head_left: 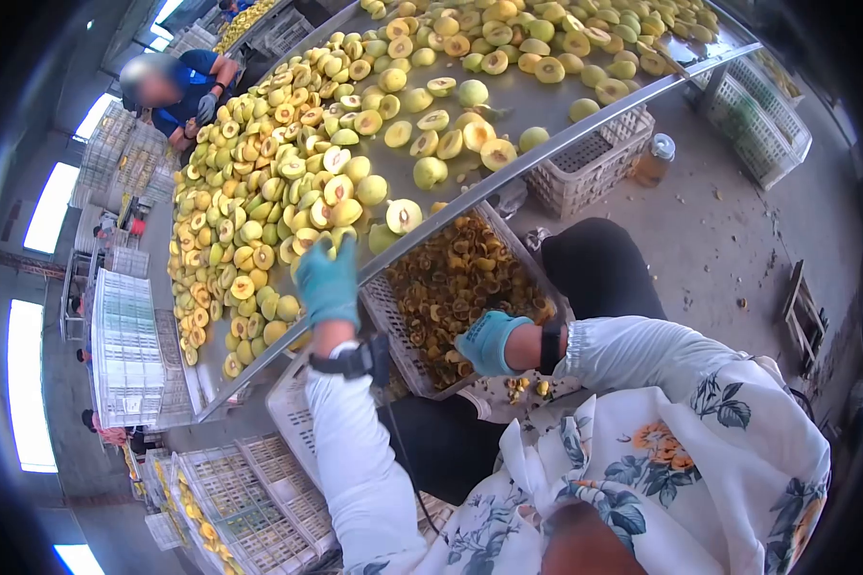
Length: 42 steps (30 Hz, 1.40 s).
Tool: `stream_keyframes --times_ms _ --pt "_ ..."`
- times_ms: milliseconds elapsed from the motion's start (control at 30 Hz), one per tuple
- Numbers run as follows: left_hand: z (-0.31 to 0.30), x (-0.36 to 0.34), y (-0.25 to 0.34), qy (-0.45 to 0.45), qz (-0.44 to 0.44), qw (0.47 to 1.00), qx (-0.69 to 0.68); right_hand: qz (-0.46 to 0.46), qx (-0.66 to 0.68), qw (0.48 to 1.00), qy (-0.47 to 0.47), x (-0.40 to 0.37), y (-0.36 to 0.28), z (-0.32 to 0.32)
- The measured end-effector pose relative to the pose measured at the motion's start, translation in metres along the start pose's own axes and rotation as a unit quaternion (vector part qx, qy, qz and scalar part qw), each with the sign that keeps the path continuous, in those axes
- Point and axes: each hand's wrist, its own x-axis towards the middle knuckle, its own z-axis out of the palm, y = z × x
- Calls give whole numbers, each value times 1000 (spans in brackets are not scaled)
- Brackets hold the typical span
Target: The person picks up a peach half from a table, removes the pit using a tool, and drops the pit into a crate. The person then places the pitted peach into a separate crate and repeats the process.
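Observation:
Halved yellow-green fruits [259, 206] lie heaped on a metal table [508, 107]. My left hand [328, 281], in a teal glove, is at the table's near edge with its fingertips against fruit halves; whether it holds one is hidden. Below the edge, my right hand [494, 342], also gloved in teal, is over a crate [409, 356] filled with brown and orange fruit pieces [451, 283]. Its fingers are curled in, and anything between them is out of sight.
A co-worker [177, 86] in dark blue stands at the table's far left. Stacked crates [129, 335] line the left. Right of my knee are an empty crate [594, 163], a jar [654, 161], another crate [758, 120] and a small wooden stool [804, 316].

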Motion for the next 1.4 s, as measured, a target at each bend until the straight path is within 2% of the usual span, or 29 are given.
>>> stream_keyframes --times_ms 67,100,133,200,267,333,400,467,533,567,600,667,700,733,767,867,900,933,1000,1100,1200,1267,1367,1400 --pt "32 18 41 -78 4 994 70 0 23 1000 7 0 -1 -1" --pt "64 32 42 -164 -28 984 63 -2 26 1000 10 0 -2 -2" --pt "88 33 41 -158 24 987 -2 0 27 1000 16 -1 0 -4" --pt "91 28 62 -100 41 993 51 -7 23 1000 5 -6 -2 -14" --pt "114 33 50 -42 26 996 -71 2 39 999 -9 -5 -3 -16" --pt "86 22 63 7 -25 963 -268 8 51 999 4 -9 -2 -20" --pt "56 12 51 14 -73 858 -508 14 69 997 15 -14 -2 -25" --pt "20 -22 48 -34 -133 700 -701 28 91 995 31 -19 -1 -34" --pt "-13 -46 34 -119 -256 536 -796 72 144 982 97 -18 1 -40" --pt "-23 -67 33 -124 -275 527 -794 88 171 974 123 -15 2 -43" --pt "-17 -78 22 -108 -236 569 -780 69 172 970 159 -25 2 -56" --pt "-9 -95 6 -151 -251 509 -809 80 212 943 242 -12 6 -55" --pt "-4 -108 10 -94 -190 623 -753 75 204 938 269 -9 5 -56" --pt "6 -112 7 -75 -68 769 -632 72 196 943 259 -8 4 -61" --pt "16 -117 4 -12 36 876 -480 52 183 947 260 -9 3 -63" --pt "6 -104 15 -48 73 900 -428 40 147 957 245 -4 -1 -66" --pt "-3 -107 24 -21 65 920 -386 46 136 961 238 -3 -2 -65" --pt "-3 -110 27 -39 16 866 -498 41 126 961 242 -1 -3 -63" --pt "-1 -111 30 -69 -83 711 -694 32 103 962 250 2 -4 -60" --pt "3 -106 27 -98 -35 743 -661 26 89 962 258 5 -6 -56" --pt "4 -107 25 -108 -43 674 -730 35 94 963 251 4 -8 -58" --pt "2 -112 31 -73 -33 739 -668 40 101 965 239 5 -9 -55" --pt "-6 -117 43 -46 -26 799 -599 46 125 967 217 4 -11 -52" --pt "-6 -119 45 -21 -6 833 -552 47 134 968 208 3 -12 -51"
